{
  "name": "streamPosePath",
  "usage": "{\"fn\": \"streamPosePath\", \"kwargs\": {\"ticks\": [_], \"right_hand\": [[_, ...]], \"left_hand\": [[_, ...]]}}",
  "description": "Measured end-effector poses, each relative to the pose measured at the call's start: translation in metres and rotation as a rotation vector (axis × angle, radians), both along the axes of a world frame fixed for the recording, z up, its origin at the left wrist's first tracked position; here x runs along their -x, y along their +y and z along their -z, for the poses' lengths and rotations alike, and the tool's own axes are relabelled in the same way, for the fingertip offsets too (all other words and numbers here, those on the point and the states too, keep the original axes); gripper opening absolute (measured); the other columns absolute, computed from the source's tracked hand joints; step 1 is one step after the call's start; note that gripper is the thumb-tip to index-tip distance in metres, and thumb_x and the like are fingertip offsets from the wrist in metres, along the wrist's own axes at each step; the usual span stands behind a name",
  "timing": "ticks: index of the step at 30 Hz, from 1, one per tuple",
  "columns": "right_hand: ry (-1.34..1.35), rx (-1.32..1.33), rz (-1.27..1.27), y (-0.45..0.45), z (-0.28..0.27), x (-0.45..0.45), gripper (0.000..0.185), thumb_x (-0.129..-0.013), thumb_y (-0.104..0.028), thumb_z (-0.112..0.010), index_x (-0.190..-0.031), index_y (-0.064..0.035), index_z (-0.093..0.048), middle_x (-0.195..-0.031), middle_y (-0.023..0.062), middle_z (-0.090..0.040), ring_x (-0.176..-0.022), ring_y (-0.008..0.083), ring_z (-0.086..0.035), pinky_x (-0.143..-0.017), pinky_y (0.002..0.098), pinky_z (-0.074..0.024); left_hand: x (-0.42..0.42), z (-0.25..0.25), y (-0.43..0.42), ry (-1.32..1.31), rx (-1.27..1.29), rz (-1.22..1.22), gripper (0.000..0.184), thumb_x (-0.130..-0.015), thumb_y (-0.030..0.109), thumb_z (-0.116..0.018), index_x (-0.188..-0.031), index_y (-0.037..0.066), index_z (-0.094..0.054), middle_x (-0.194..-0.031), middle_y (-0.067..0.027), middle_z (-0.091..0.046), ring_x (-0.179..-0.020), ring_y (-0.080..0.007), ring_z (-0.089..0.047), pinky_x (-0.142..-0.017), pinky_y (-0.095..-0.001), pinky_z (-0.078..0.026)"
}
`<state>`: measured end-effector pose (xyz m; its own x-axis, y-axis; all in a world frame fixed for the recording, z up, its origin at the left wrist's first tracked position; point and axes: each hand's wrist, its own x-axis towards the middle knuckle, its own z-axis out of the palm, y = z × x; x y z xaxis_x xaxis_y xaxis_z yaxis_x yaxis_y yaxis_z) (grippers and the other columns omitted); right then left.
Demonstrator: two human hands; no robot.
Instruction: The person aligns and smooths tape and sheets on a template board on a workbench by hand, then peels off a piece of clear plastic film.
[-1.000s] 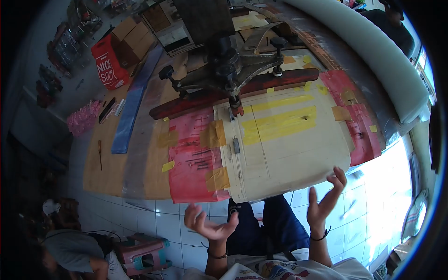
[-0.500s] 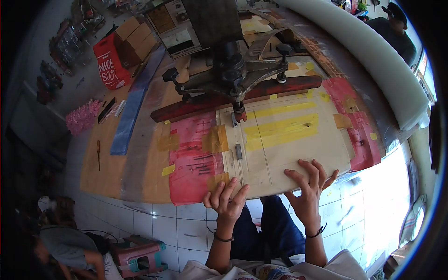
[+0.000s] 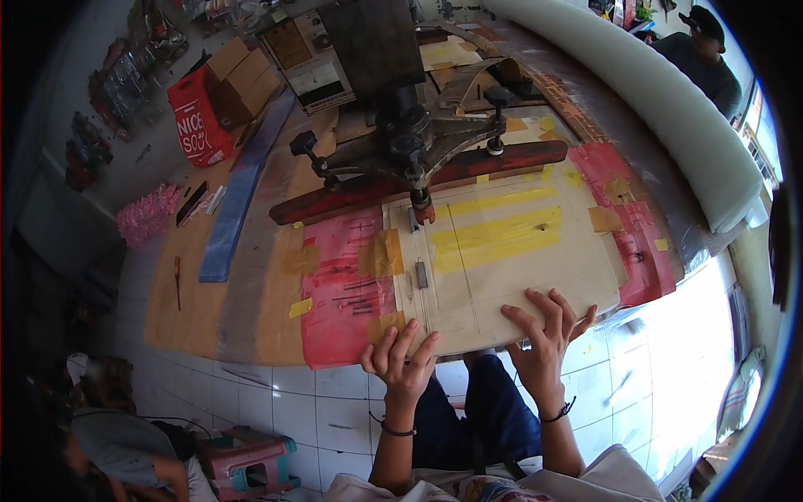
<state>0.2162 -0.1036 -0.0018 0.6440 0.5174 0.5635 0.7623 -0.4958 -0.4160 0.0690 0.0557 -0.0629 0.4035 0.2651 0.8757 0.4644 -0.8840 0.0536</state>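
My left hand (image 3: 402, 361) rests with fingers apart on the near edge of a cream board (image 3: 502, 284), close to its left corner. Fingers spread, my right hand (image 3: 548, 339) lies on the same edge farther right, its thumb at the rim. Yellow tape strips (image 3: 498, 234) cross the board, and a small grey metal piece (image 3: 421, 274) lies on its left part. Red sheets (image 3: 347, 289) flank it, held with brown tape (image 3: 381, 253). Above the board's far part stands a black metal press (image 3: 410, 138) with a dark red bar (image 3: 502, 165).
A blue strip (image 3: 242, 201), a screwdriver (image 3: 177, 282) and pink material (image 3: 149, 213) lie to the left. Behind them are a red bag (image 3: 198, 121) and cardboard boxes (image 3: 242, 79). A white roll (image 3: 661, 100) runs along the right. One person (image 3: 701, 63) is at upper right, another (image 3: 125, 443) at lower left.
Both hands, raised in front of the board a second ago, have come down onto its near edge. Since half a second ago they have barely moved.
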Motion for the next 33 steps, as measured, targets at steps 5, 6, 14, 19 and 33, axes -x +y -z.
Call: {"fn": "streamPosePath", "kwargs": {"ticks": [5, 6, 14, 19, 33], "right_hand": [[-0.019, -0.017, 0.007, 0.0006, 0.0011, -0.0003, 0.064, -0.056, -0.007, -0.088, -0.111, -0.0362, -0.075, -0.132, -0.0059, -0.061, -0.137, 0.0253, -0.045, -0.123, 0.0687, -0.0005], [-0.017, -0.016, 0.008, 0.0006, 0.001, -0.0006, 0.063, -0.056, -0.007, -0.088, -0.111, -0.0363, -0.075, -0.132, -0.006, -0.061, -0.137, 0.0252, -0.045, -0.123, 0.0686, -0.0006], [-0.037, -0.041, 0.004, 0.0007, 0.0044, -0.0013, 0.063, -0.053, -0.002, -0.088, -0.108, -0.0316, -0.075, -0.133, -0.0024, -0.063, -0.139, 0.0285, -0.046, -0.126, 0.0656, -0.0009], [-0.036, -0.054, 0.001, 0.0012, 0.0037, -0.001, 0.065, -0.052, -0.001, -0.086, -0.108, -0.0316, -0.076, -0.133, -0.0021, -0.063, -0.139, 0.0286, -0.046, -0.126, 0.0654, -0.0001], [-0.055, -0.029, 0.013, 0.0006, 0.0012, -0.0002, 0.066, -0.053, -0.009, -0.09, -0.112, -0.0345, -0.075, -0.133, -0.0038, -0.062, -0.137, 0.0265, -0.046, -0.125, 0.0666, -0.0015]], "left_hand": [[-0.0016, 0.0032, -0.0004, -0.033, 0.033, 0.013, 0.04, -0.082, 0.016, -0.082, -0.113, 0.04, -0.071, -0.132, 0.0091, -0.068, -0.131, -0.0189, -0.05, -0.116, -0.0463, -0.021], [-0.0018, 0.0025, -0.001, -0.022, 0.021, 0.002, 0.041, -0.081, 0.016, -0.083, -0.113, 0.038, -0.07, -0.131, 0.0081, -0.068, -0.13, -0.0202, -0.051, -0.115, -0.0477, -0.023], [-0.0066, 0.0011, -0.0033, -0.032, 0.006, -0.034, 0.041, -0.08, 0.013, -0.082, -0.111, 0.033, -0.066, -0.127, 0.0055, -0.068, -0.128, -0.0236, -0.053, -0.114, -0.0511, -0.024], [-0.0063, 0.0017, -0.0019, -0.034, -0.002, -0.026, 0.041, -0.079, 0.012, -0.082, -0.111, 0.032, -0.066, -0.127, 0.0051, -0.069, -0.128, -0.0235, -0.052, -0.114, -0.051, -0.024], [-0.0055, 0.002, -0.0038, -0.033, 0.037, -0.014, 0.044, -0.075, 0.01, -0.081, -0.109, 0.033, -0.068, -0.129, 0.0065, -0.068, -0.128, -0.0227, -0.053, -0.114, -0.0512, -0.025]]}}
